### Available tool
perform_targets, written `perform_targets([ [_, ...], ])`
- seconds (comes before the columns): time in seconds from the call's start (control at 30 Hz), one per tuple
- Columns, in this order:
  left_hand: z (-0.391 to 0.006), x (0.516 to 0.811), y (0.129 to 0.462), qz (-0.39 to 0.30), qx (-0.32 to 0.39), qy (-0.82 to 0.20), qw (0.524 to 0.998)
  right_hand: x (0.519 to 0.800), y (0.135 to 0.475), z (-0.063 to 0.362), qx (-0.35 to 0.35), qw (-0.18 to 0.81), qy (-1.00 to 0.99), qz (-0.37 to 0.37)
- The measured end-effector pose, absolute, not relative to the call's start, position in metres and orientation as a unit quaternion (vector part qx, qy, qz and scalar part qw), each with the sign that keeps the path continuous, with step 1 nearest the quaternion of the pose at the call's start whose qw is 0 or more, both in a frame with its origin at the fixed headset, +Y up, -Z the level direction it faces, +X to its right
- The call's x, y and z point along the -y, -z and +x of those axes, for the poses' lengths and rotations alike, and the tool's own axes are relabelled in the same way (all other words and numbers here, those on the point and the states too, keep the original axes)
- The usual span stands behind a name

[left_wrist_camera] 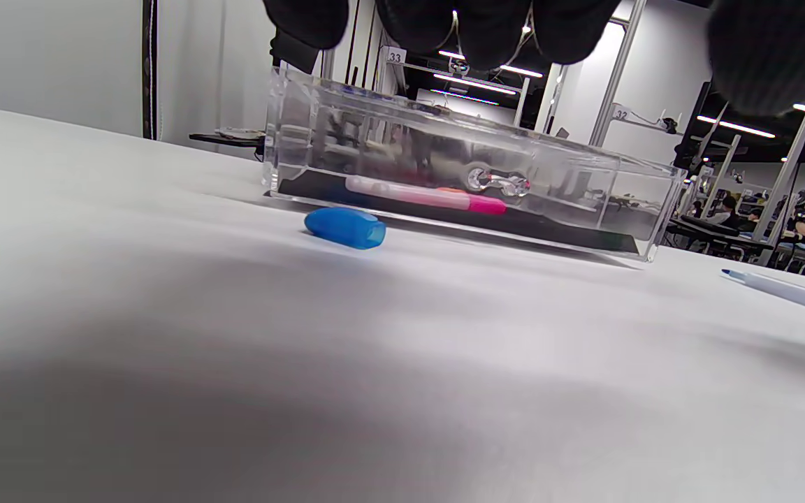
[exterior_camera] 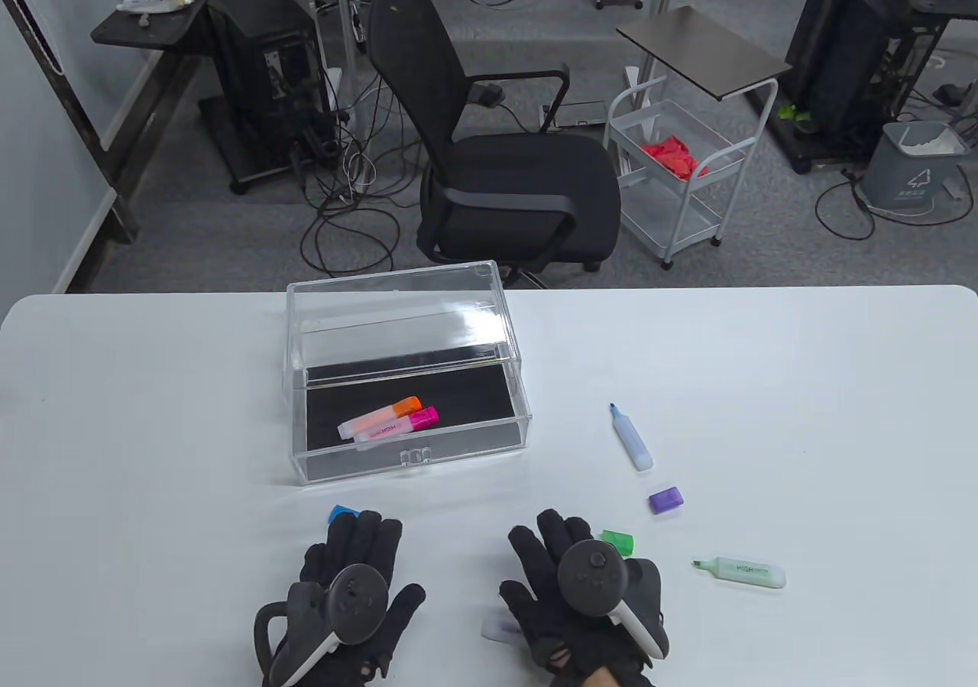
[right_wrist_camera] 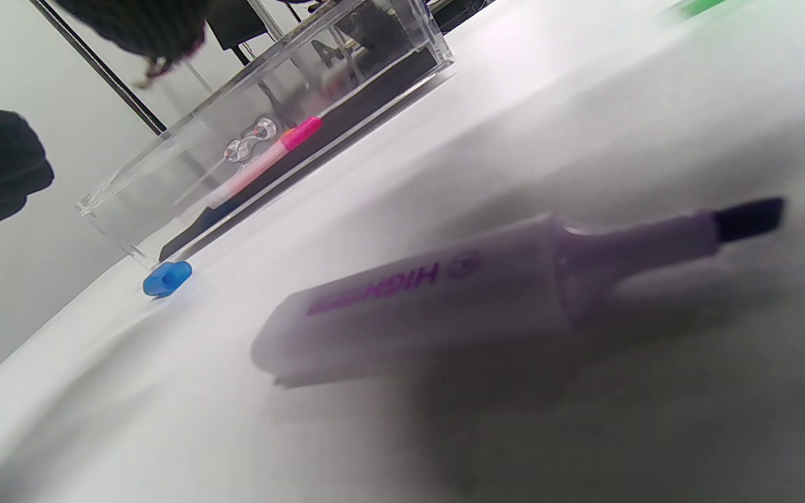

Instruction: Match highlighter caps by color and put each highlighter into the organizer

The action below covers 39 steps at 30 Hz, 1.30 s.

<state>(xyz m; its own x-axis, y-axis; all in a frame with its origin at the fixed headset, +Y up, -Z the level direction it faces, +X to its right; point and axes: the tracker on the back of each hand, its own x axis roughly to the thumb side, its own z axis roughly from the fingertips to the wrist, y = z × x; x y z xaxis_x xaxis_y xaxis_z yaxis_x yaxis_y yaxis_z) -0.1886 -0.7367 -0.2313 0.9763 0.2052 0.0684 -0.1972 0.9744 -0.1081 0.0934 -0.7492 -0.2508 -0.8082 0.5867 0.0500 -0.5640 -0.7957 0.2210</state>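
The clear organizer (exterior_camera: 489, 435) has its drawer pulled out, and a pink-capped highlighter (exterior_camera: 397, 426) and an orange-capped one (exterior_camera: 382, 414) lie inside. My left hand (exterior_camera: 359, 557) lies flat with straight fingers, just short of a blue cap (exterior_camera: 341, 513) (left_wrist_camera: 345, 228). My right hand (exterior_camera: 550, 557) hovers, fingers spread, over an uncapped purple highlighter (exterior_camera: 495, 627) (right_wrist_camera: 486, 286), which lies free on the table. A green cap (exterior_camera: 619, 542) sits beside the right hand. Further right are a purple cap (exterior_camera: 665, 499), an uncapped blue highlighter (exterior_camera: 631, 438) and an uncapped green highlighter (exterior_camera: 741, 571).
The white table (exterior_camera: 802, 381) ends behind the organizer, where a black office chair (exterior_camera: 504, 175) stands. A white cart (exterior_camera: 680, 175) and desks are further back on the floor.
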Motion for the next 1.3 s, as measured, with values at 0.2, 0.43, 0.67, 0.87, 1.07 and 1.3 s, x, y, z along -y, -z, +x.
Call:
perform_targets([
  [0.2, -0.191, 0.738, 0.231, -0.056, 0.039, -0.107, 0.992, 0.747, 0.249, 0.092, -0.115, 0.285, -0.950, 0.059],
  [0.43, -0.190, 0.741, 0.233, -0.070, 0.042, -0.101, 0.992, 0.754, 0.249, 0.087, -0.183, 0.228, -0.954, 0.062],
  [0.67, -0.191, 0.740, 0.233, -0.078, 0.044, -0.100, 0.991, 0.762, 0.248, 0.080, -0.245, 0.145, -0.957, 0.058],
  [0.87, -0.187, 0.741, 0.233, -0.087, 0.052, -0.097, 0.990, 0.764, 0.247, 0.075, -0.250, 0.061, -0.965, 0.058],
  [1.07, -0.182, 0.742, 0.232, -0.093, 0.063, -0.086, 0.990, 0.763, 0.246, 0.069, -0.240, 0.050, -0.967, 0.072],
  [1.3, -0.172, 0.742, 0.232, -0.090, 0.082, -0.069, 0.990, 0.755, 0.248, 0.072, -0.183, 0.095, -0.975, 0.085],
])
